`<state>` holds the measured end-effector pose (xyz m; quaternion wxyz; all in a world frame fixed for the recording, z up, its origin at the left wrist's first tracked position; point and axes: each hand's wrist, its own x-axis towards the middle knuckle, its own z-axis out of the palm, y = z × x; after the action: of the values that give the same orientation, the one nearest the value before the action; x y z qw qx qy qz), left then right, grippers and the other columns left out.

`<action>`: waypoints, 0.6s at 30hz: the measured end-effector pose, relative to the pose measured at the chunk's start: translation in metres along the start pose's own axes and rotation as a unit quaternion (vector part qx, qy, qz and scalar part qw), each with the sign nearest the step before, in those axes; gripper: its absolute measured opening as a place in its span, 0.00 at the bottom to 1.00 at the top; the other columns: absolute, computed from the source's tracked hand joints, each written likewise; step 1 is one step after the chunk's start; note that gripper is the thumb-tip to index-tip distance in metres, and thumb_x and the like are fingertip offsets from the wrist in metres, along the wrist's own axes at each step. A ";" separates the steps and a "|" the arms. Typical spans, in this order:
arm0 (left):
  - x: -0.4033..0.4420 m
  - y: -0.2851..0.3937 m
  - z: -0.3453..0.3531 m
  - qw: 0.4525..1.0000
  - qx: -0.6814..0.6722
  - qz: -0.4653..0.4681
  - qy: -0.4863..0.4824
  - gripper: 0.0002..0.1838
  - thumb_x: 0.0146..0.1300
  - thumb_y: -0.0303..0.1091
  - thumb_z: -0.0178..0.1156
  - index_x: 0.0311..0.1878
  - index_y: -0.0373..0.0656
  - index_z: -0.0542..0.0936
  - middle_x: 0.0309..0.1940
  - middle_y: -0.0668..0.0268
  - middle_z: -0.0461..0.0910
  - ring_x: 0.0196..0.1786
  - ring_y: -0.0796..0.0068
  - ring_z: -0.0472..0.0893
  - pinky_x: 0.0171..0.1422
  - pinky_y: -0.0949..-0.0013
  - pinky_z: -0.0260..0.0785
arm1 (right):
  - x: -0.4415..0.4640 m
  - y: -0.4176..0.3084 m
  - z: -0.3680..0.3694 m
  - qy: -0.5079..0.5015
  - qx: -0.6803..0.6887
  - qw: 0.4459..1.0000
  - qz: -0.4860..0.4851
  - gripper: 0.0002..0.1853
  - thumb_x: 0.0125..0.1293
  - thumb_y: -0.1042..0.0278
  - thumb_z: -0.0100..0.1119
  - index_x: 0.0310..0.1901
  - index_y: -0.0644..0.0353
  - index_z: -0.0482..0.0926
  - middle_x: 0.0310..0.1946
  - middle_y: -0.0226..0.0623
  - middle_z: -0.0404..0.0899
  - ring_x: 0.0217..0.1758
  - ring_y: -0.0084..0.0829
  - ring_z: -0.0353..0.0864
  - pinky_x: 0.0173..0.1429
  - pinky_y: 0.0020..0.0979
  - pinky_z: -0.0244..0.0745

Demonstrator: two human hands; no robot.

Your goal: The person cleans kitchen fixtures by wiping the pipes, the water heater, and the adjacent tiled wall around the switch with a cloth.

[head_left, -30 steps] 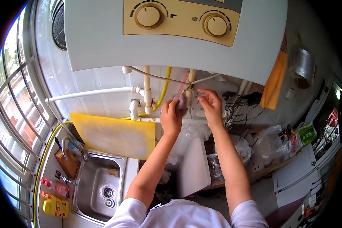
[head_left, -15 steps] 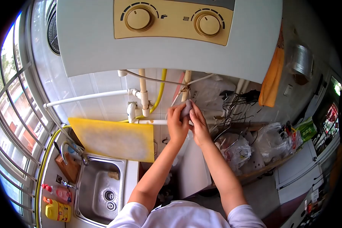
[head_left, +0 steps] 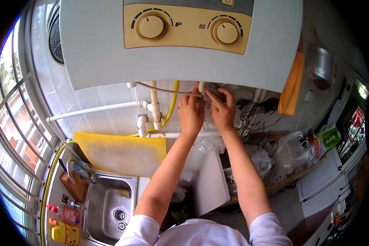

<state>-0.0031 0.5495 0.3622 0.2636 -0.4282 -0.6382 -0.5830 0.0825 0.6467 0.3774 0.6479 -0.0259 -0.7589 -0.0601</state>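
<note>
- Your left hand [head_left: 190,115] is resting by the pipe [head_left: 201,87], upper centre of the frame; whether it's gripping, I can't tell.
- Your right hand [head_left: 223,113] is touching the grey lump [head_left: 211,87] beside that pipe, fingers bending; its grip is hiding.

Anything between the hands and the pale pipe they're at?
Left hand: nothing clearly blocking, though a cable runs close by to the pale pipe. Right hand: a grey item, seemingly held, sits between it and the pipe.
</note>
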 end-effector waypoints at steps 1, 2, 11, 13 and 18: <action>0.005 -0.004 0.002 1.000 0.015 0.009 0.008 0.31 0.57 0.30 0.66 0.66 0.45 0.73 0.52 0.56 0.79 0.55 0.51 0.75 0.59 0.53 0.66 | 0.001 0.005 0.001 0.032 -0.002 0.999 0.032 0.22 0.55 0.82 0.63 0.50 0.44 0.86 0.48 0.40 0.73 0.49 0.42 0.77 0.53 0.38 0.76; 0.007 -0.007 0.004 0.999 0.031 0.017 0.015 0.29 0.57 0.31 0.66 0.64 0.47 0.75 0.49 0.58 0.80 0.51 0.53 0.78 0.55 0.55 0.70 | 0.001 0.010 0.003 0.031 -0.002 0.999 0.032 0.22 0.55 0.82 0.63 0.50 0.44 0.86 0.48 0.40 0.73 0.49 0.42 0.77 0.53 0.38 0.76; 0.010 -0.005 -0.005 1.000 -0.017 -0.014 -0.019 0.31 0.57 0.25 0.64 0.66 0.56 0.75 0.49 0.59 0.80 0.41 0.53 0.82 0.41 0.57 0.75 | -0.004 -0.010 0.003 0.042 0.037 0.994 0.097 0.22 0.57 0.83 0.59 0.50 0.46 0.86 0.49 0.40 0.73 0.50 0.39 0.77 0.49 0.36 0.76; 0.006 -0.011 -0.008 0.997 -0.055 -0.032 -0.042 0.30 0.57 0.23 0.63 0.65 0.54 0.76 0.50 0.59 0.80 0.42 0.55 0.83 0.42 0.58 0.75 | -0.005 0.011 -0.001 0.092 0.065 0.978 0.177 0.20 0.58 0.81 0.59 0.51 0.48 0.85 0.48 0.39 0.73 0.49 0.38 0.77 0.50 0.36 0.76; -0.021 -0.060 0.004 0.981 -0.167 -0.096 0.021 0.22 0.56 0.16 0.59 0.55 0.42 0.81 0.47 0.57 0.82 0.47 0.61 0.82 0.50 0.63 0.73 | -0.030 -0.019 0.003 0.098 0.061 0.980 0.162 0.21 0.58 0.79 0.60 0.52 0.47 0.85 0.49 0.41 0.73 0.50 0.41 0.76 0.53 0.37 0.75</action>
<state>-0.0432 0.5515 0.3124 0.1449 -0.3908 -0.5644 -0.7126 0.0822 0.6292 0.3466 0.7206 -0.1027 -0.6798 0.0895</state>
